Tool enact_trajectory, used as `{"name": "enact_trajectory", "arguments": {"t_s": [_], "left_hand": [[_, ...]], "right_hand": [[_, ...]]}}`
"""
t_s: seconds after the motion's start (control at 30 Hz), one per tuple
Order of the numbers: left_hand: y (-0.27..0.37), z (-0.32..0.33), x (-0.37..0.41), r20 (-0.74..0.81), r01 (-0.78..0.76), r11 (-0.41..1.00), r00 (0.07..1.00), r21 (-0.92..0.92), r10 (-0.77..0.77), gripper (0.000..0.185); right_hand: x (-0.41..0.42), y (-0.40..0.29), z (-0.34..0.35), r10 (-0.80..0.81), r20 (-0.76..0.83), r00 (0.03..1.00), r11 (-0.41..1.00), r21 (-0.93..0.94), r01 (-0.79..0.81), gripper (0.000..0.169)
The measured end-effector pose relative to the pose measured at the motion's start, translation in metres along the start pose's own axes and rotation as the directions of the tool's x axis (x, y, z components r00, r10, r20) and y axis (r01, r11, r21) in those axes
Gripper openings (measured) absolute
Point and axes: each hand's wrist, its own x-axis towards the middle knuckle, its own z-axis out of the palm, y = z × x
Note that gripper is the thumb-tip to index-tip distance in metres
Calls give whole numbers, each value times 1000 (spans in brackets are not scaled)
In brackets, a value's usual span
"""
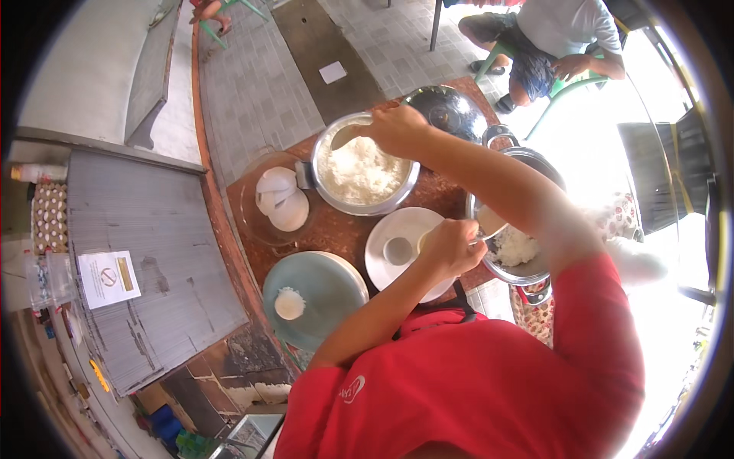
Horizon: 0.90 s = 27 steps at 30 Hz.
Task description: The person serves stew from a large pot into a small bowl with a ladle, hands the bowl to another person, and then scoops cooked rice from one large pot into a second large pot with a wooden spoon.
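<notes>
My right hand (398, 131) grips a rice paddle or large spoon (345, 137) over a metal pot (414, 182) of cooked white rice (364, 172). Below it, my left hand (450, 248) is closed on a pale scoop or small cup (491, 222) above a second metal pot (542, 274) that also holds rice (514, 248). My right forearm hides part of this second pot. Under my left hand lies a white plate (378, 274) with a small grey round cup (398, 251) on it. A rounded mound of rice (289, 303) sits on a blue-green plate (327, 321).
White bowls or cups (282, 201) lie on a clear tray at the table's left. A shiny lid (446, 112) stands at the back of the brown table (441, 189). A seated person (533, 51) is beyond. Egg trays (50, 218) stand far left beside a grey board (172, 264).
</notes>
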Motion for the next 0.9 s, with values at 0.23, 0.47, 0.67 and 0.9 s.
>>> {"name": "enact_trajectory", "arguments": {"t_s": [0.23,0.47,0.67,0.9], "left_hand": [[-37,-66,-68,-261,-93,990,963,-109,62,34],[-76,-88,-107,-480,-31,986,876,-164,-52,22],[-87,-134,-108,-469,158,962,848,-224,-248,15],[-109,-179,-32,-487,201,820,867,535,106,14]], "right_hand": [[18,-16,18,-19,305,952,1000,-16,25,48],[18,-2,10,60,248,967,990,-136,-26,48],[13,-1,41,105,294,950,987,86,-135,53],[-25,-3,40,48,197,979,973,213,-90,56]]}}
